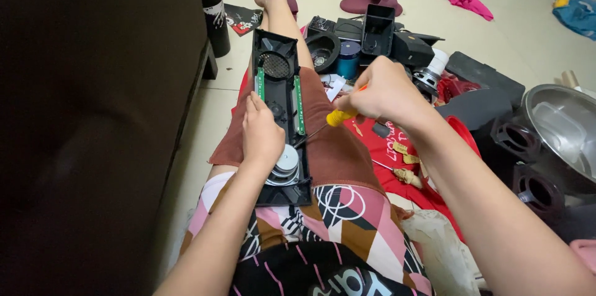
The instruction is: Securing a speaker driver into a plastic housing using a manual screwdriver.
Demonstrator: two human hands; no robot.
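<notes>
Left hand (pixel 262 134) fingers pressed flat on black speaker panel (pixel 279 116) on lap; right hand (pixel 385 94) fingers clamped on yellow-handled screwdriver (pixel 332 120)

Materials and finishes of the parts on the lap and floor.
Panel (pixel 277 116): matt black plastic with green circuit strips; speaker (pixel 285 165): shiny metal; screwdriver (pixel 332 119): glossy yellow plastic handle, thin metal shaft; shorts (pixel 335 153): brown soft cloth; bowl (pixel 559 128): polished steel; floor (pixel 515 29): smooth glazed tile.

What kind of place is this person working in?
Probably a home floor used for repairs: pale floor tiles, slippers, and speaker parts spread around a seated person.
</notes>
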